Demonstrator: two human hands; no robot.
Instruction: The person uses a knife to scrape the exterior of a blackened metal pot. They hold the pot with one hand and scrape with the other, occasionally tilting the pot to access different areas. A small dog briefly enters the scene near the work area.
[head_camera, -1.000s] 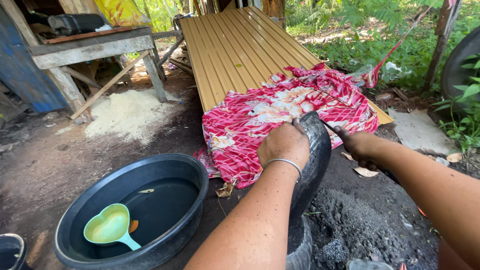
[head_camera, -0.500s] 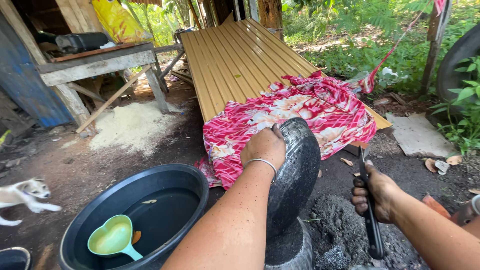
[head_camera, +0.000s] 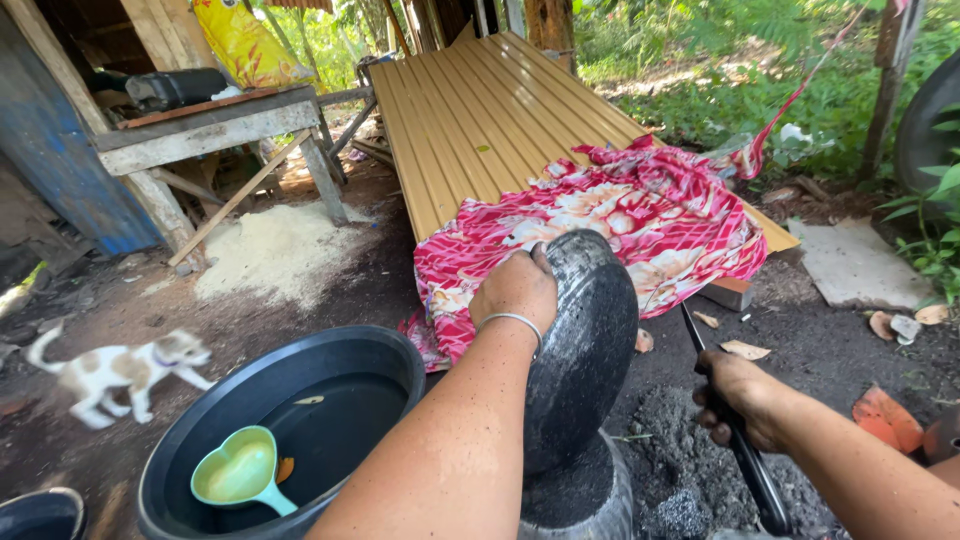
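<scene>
Head view looks down at two bare arms outdoors on dark ground. One hand, the left hand (head_camera: 517, 288), wears a thin silver bangle (head_camera: 510, 322) on the wrist. Its fingers are curled tight around the top rim of a sooty black pot (head_camera: 585, 345). The pot is tipped up on its edge, with its round bottom facing right. It rests on a dark round stand (head_camera: 575, 495) low in the middle of the picture.

To the right, the right hand (head_camera: 735, 398) is closed around a long black knife (head_camera: 745, 455). The knife is just beside the pot, but I cannot tell if it touches it. Grey ash (head_camera: 665, 470) lies on the ground under that hand.

To the left of the pot sits a big black tub (head_camera: 385, 365). A green heart-shaped scoop (head_camera: 237, 472) lies inside it. A small white and brown puppy (head_camera: 120, 372) is near the tub on the left, and it looks blurry.

Behind the pot, a red and pink flowered cloth (head_camera: 610, 220) lies over the end of a yellow ridged metal sheet (head_camera: 470, 120). An old wooden surface (head_camera: 205, 125) stands far back on the left.
</scene>
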